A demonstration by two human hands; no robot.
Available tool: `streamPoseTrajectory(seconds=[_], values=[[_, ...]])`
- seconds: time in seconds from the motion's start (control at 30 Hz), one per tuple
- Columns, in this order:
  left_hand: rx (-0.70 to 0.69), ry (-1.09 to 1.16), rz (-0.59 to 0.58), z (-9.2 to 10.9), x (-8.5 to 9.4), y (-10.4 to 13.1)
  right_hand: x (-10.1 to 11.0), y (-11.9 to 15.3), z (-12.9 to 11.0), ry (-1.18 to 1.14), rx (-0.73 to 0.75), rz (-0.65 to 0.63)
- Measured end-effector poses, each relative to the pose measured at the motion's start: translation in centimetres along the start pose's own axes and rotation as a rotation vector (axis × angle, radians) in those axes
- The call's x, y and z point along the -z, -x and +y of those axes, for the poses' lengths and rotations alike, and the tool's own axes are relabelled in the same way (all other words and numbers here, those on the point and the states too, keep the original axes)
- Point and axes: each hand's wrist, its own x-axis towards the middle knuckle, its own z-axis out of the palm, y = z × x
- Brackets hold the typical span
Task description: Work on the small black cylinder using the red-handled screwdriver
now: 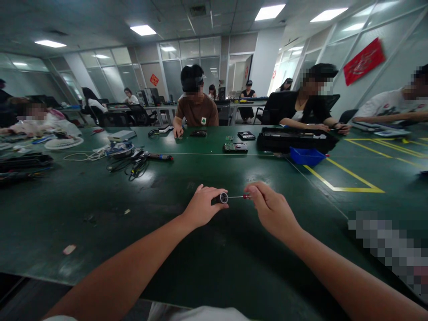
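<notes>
"What are the hands doing?"

"Above a green worktop (167, 232), the left hand (202, 206) grips a short dark tube (223, 198), its round, light-rimmed end facing the viewer. The right hand (271, 207) is curled around a red-handled screwdriver (239, 197)."

"Where is the screwdriver?"

"Just right of the tube, held level, its thin shaft pointing at the tube's side. I cannot tell whether the tip touches."

"And around them?"

"Beyond the tube lies a drive (235, 147). Beyond and right of the tube, a blue bin (307, 156) stands before a long black casing (297, 139). Beyond and left of the tube is a tangle of cables (136, 167). Farther beyond the tube, a person in brown (198, 110) sits across the worktop."
</notes>
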Motion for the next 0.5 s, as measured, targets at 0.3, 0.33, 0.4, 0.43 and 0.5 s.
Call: streamPoseTrajectory(seconds=[0.3, 0.33, 0.4, 0.43, 0.5], values=[[0.014, -0.015, -0.004, -0.23, 0.07, -0.03, 0.29, -0.03, -0.53, 0.033, 0.028, -0.067], [0.013, -0.014, -0.004, -0.23, 0.07, -0.02, 0.3, -0.01, -0.53, 0.043, 0.011, -0.058], [0.011, -0.01, -0.001, -0.21, 0.09, -0.01, 0.23, 0.03, -0.46, 0.054, -0.002, -0.018], [0.006, -0.006, 0.001, -0.2, 0.13, -0.01, 0.14, 0.06, -0.39, 0.053, 0.007, 0.002], [-0.004, 0.006, 0.008, -0.21, 0.24, -0.03, -0.08, 0.1, -0.22, 0.038, 0.051, 0.03]])
